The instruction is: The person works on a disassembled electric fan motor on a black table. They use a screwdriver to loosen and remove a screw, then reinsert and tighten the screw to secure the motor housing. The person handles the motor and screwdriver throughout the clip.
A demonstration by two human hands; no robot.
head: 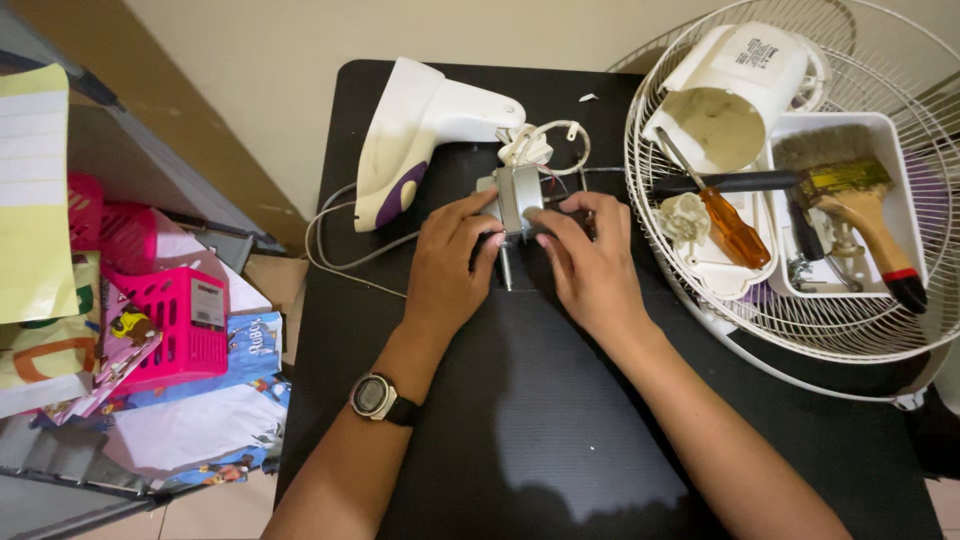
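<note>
Both hands are gripping the small fan motor [518, 197] at the bench's [560, 420] far middle: left hand [452, 262] closing on its left side, right hand [588, 262] on its right, its shaft [506, 268] pointing back toward the person, between them.

Bare black table [560, 420] lies open below; white housing [410, 140] and fan grille [800, 310] flank the sides.
</note>
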